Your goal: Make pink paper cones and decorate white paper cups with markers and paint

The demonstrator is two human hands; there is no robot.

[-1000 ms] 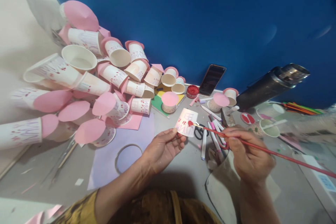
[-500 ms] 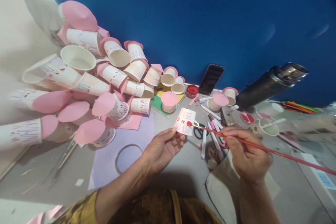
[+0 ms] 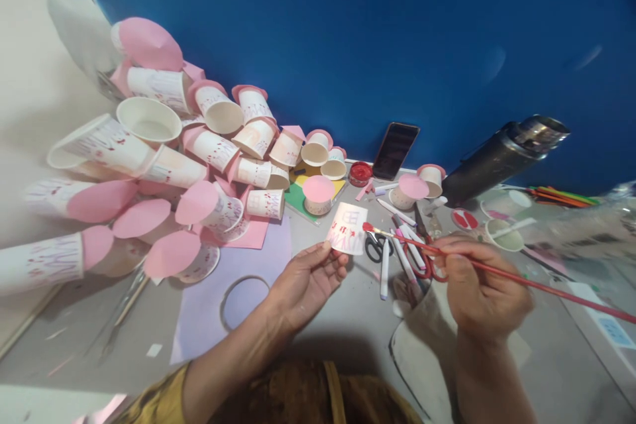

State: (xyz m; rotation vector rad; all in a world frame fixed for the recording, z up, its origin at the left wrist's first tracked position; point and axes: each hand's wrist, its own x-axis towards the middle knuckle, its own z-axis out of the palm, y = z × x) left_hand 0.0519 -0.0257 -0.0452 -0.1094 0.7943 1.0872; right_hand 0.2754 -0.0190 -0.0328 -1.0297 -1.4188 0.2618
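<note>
My left hand holds a white paper cup by its lower left edge. The cup bears a purple window drawing, purple zigzag strokes and red dabs. Between the fingers of my right hand is a red-handled paintbrush, its long handle running off to the right. The brush tip, loaded with red paint, is at the cup's right edge; whether it touches I cannot tell. Beyond the cup sits an open pot of red paint. A small cup with a pink round top stands close behind.
Many decorated cups with pink paper tops are heaped at the left. Lilac paper with a tape ring lies before them. Scissors and markers are at centre; a phone and dark flask stand behind.
My right hand has drawn the brush rightward, from the cup's face to its right edge. Another red dab shows on the cup. My left hand keeps its hold.
</note>
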